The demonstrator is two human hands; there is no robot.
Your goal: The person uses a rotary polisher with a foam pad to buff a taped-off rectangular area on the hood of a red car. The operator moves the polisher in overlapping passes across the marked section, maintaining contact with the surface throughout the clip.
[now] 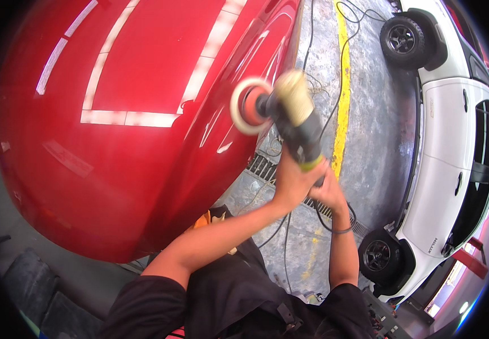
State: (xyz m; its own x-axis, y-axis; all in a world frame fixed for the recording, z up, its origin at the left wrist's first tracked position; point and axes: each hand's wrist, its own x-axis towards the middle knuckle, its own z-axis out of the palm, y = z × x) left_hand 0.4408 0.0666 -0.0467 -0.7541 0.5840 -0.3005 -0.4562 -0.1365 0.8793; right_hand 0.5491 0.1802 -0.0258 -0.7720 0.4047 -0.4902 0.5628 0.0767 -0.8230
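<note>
Both my hands grip a car polisher (300, 127) with a cream head and a dark body. My left hand (294, 179) is wrapped round its lower body. Just to the right, my right hand (329, 191) is closed round the rear end near the cord. The round polishing pad (243, 107), pale at the rim with an orange backing, is smeared by motion. It is turned on edge toward the side of a glossy red car panel (137, 164). Whether pad and paint touch, I cannot tell.
A white pickup truck (442, 130) stands along the right. Between the vehicles, black cables (339, 73) trail over the grey floor (368, 164), beside a yellow line (342, 96) and a drain grate (262, 168). Dark equipment (385, 316) sits at the lower right.
</note>
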